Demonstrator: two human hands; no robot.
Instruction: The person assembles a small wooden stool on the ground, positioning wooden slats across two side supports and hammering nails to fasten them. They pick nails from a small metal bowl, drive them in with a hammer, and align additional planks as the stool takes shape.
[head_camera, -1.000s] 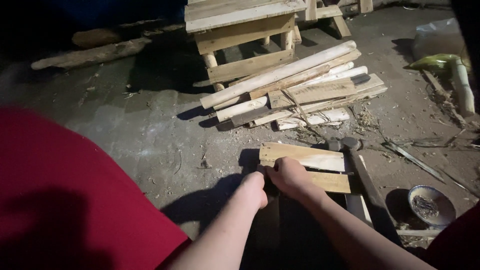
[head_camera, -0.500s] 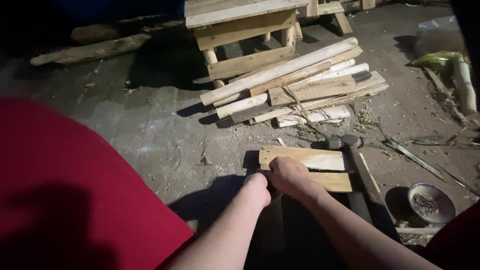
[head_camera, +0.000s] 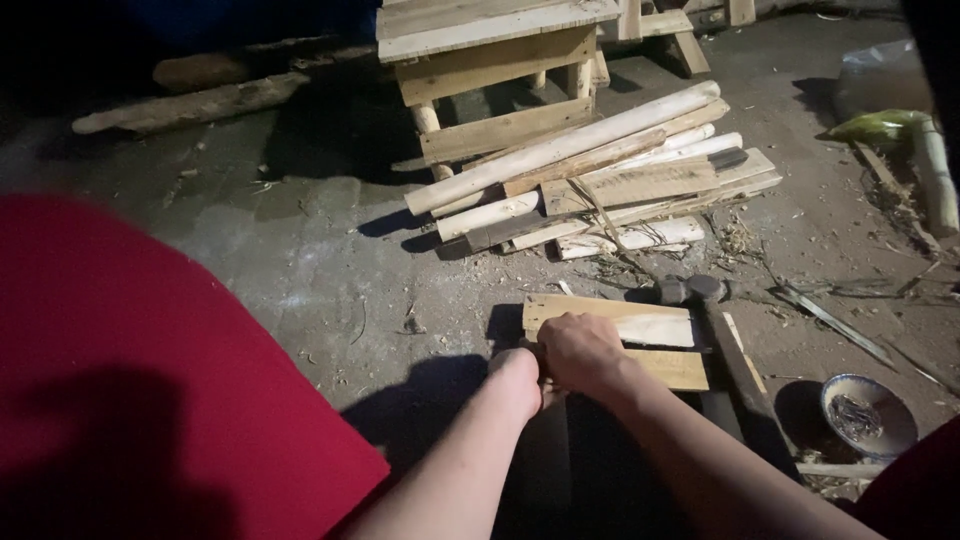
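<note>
1. Dusty concrete floor (head_camera: 300, 260) is filling most of the view, lit in a patch and dark toward the edges, with wood shavings scattered over it.
2. Both hands are working low in the middle: the left hand (head_camera: 518, 378) is clenched at the near left edge of the short wooden boards (head_camera: 640, 330), and the right hand (head_camera: 580, 352) is curled over that same edge, gripping something small that the fingers are hiding, so I cannot tell what it is.
3. Compared with half a second and a second ago, the hands are staying pressed together on the same corner of the boards; only a slight drift of the view is showing, and the boards are lying where they were.
4. That steadiness suggests, as a judgement, that the work on this corner is continuing rather than finishing.
5. A hammer (head_camera: 695, 292) is lying just beyond the boards, its dark handle running down along their right side, untouched by either hand.
6. A small bowl of nails (head_camera: 868, 415) is sitting on the floor to the right, well apart from the hands.
7. Farther back, a pile of sticks and planks (head_camera: 590, 180) is resting against a rough wooden stool (head_camera: 490, 60).
8. Red cloth (head_camera: 150, 380) is covering the near left of the view.
</note>
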